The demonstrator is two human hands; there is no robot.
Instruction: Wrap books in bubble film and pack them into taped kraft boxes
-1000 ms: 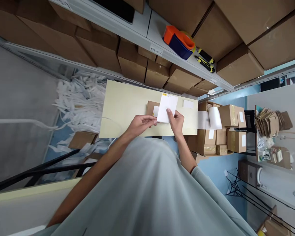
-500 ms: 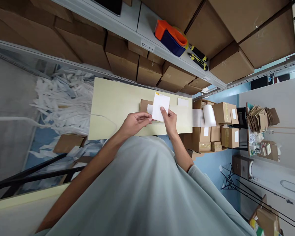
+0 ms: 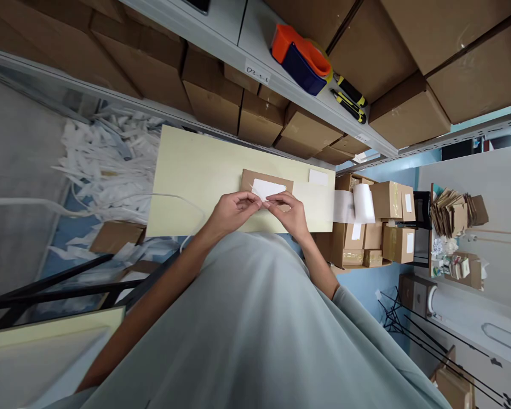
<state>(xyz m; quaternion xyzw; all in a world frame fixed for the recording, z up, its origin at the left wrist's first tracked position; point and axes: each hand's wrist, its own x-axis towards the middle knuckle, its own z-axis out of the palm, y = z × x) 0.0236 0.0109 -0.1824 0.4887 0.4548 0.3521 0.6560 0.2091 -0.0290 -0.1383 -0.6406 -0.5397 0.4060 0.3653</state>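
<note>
My left hand [image 3: 235, 215] is closed in a pinch at the near edge of a white paper label [image 3: 270, 187]. Opposite it, my right hand [image 3: 290, 213] pinches at the same edge, its fingertips almost meeting the left ones. Under and behind the label lies a flat brown cardboard box [image 3: 247, 178] on the pale yellow table [image 3: 196, 165]. A thin whitish sliver shows by the left fingertips; I cannot make out whether it belongs to the label. My fingers hide the label's near edge.
Another white slip [image 3: 318, 177] lies toward the table's right end. Beyond are a white roll [image 3: 363, 203] and stacked cartons [image 3: 385, 200]. A shelf above holds an orange and blue tape dispenser [image 3: 302, 59] and cutters [image 3: 349, 105]. Paper strips [image 3: 111, 165] heap at left.
The white label, held up in my right hand before, is now lower and tilted over the box. My right hand has shifted its grip to the near edge, beside my left fingertips.
</note>
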